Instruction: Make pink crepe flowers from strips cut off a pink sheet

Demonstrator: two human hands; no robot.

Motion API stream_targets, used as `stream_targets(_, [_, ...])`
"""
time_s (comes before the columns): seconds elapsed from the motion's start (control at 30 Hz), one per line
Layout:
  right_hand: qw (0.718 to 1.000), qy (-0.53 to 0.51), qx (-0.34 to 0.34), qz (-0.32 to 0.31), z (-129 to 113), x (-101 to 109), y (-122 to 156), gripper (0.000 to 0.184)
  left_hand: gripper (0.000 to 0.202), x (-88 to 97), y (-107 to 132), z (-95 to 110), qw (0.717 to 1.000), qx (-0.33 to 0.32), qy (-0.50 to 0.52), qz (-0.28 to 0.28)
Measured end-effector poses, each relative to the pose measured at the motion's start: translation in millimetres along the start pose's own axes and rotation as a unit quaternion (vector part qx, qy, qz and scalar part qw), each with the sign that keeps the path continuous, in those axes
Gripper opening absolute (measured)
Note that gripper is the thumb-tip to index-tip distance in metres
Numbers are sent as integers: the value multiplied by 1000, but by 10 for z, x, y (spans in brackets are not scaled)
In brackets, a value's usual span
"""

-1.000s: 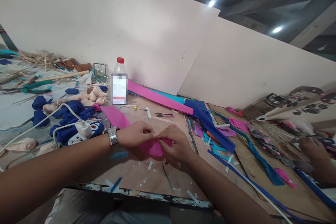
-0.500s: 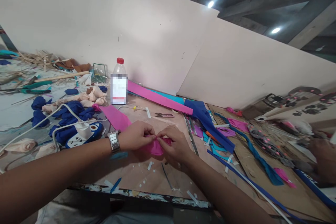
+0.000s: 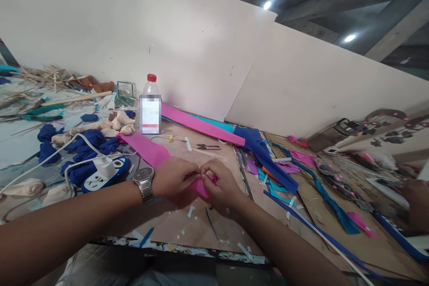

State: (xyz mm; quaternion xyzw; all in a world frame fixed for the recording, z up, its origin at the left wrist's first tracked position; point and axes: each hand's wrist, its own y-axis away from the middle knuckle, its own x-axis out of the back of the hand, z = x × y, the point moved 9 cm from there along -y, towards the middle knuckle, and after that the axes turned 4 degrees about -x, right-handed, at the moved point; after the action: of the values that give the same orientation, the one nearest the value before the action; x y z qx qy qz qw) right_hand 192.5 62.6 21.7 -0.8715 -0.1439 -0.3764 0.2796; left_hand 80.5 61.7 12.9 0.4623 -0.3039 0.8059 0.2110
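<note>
Both hands meet over the middle of the table, pinching a strip of pink crepe paper or cloth [image 3: 201, 188]. My left hand [image 3: 174, 176], with a metal watch [image 3: 145, 183] at the wrist, closes thumb and fingers on its left part. Fingertips touching the left ones, my right hand [image 3: 223, 185] grips the gathered right end, which is partly hidden by the fingers. The wide part of the pink strip [image 3: 150, 151] runs out behind my left hand toward the back left. Small thread snips [image 3: 209, 147] lie beyond the hands.
A red-capped bottle [image 3: 151, 85] stands at the back. To the left are a power strip [image 3: 105, 172] with cables, blue bundles [image 3: 87, 143] and pliers [image 3: 43, 112]. Blue strips [image 3: 271, 154] and cardboard [image 3: 321, 201] lie right. Another person's hand [image 3: 415, 201] is at the far right.
My left hand has rolled, so the watch face now shows. The pink material between my hands is bunched smaller and less of it hangs below the fingers.
</note>
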Motion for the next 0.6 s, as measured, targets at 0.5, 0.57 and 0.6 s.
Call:
stream_targets(0.5, [1000, 7, -8, -6, 41, -11, 5, 7, 30, 23, -20, -35, 1000, 7, 7, -22])
stream_targets(0.57, [1000, 3, -6, -4, 39, 4, 2, 6, 30, 33, -18, -49, 1000, 11, 14, -25])
stream_targets(0.6, [1000, 2, -6, -1, 41, 17, -1, 5, 30, 35, -19, -56, 999, 10, 19, -27])
